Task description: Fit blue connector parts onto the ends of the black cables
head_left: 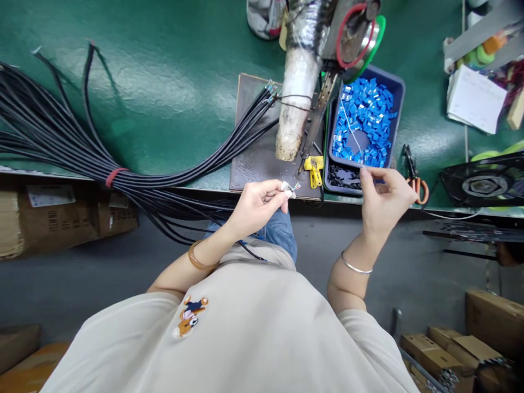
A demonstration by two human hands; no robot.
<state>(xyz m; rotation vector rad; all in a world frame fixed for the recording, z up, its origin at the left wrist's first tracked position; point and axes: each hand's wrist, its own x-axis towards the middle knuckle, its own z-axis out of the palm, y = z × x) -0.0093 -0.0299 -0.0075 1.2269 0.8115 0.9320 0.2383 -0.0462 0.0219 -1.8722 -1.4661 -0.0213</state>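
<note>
"What's nearest?"

"The left hand [258,204], by the bench's front edge. Its thumb and fingers close in a pinch on a wire end [297,187], where fine coloured strands poke past a white wrap [287,186]."

"And the right hand [385,197]?"

"It's by the near side of the 2 trays, thumb and forefinger drawn together. I can't tell whether anything sits between the tips."

"How would that wire end handle?"

"Light and soft, I'd judge. The strands look thin enough to splay at a touch and could break if nicked. I'd grip back at the wrap, as the left hand does, leaving the tips free."

"Farther in?"

"A yellow tool [314,170] on the dark mat [256,166], and orange-handled cutters [422,191] right of the trays. The black cables [164,182] look springy, and weighty as a bunch; I'd lift them at the red tie [115,176]. Beyond the right hand, the upper tray [399,98] holds blue pieces [370,103], likely light, hard and easily scattered."
</note>
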